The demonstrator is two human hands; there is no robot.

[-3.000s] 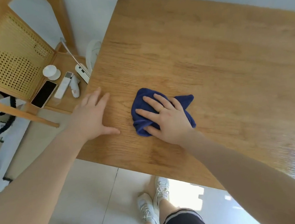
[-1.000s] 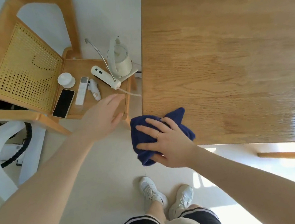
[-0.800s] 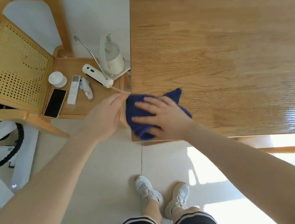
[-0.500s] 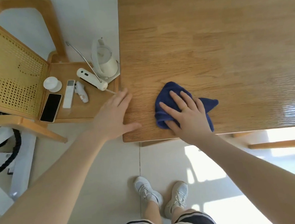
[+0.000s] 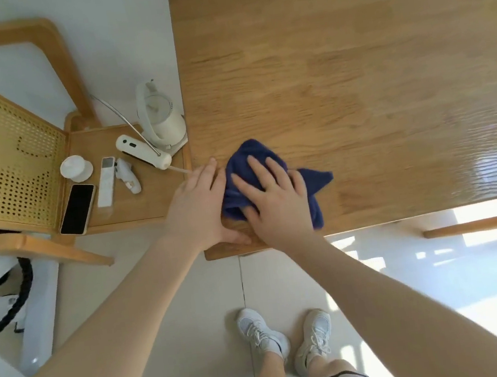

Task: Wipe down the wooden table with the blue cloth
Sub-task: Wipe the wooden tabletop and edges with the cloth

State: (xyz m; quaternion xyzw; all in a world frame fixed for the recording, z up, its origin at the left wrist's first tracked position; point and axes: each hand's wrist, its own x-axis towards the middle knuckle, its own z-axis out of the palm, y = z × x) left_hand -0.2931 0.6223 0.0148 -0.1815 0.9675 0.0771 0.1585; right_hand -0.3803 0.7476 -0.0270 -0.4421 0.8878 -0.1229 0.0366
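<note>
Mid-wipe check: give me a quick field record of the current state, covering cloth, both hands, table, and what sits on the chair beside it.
cloth: blue cloth, bunched, on the table's near left corner
right hand: right hand flat on the cloth, fingers spread
left hand: left hand flat on the table edge beside the cloth
table: wooden table, glare at right
chair: wooden chair holding kettle, phone, remote

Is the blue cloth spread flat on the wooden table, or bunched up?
Bunched up. The dark blue cloth lies crumpled in folds under the flat right hand near the light wooden table's corner, one pointed end sticking out.
</note>
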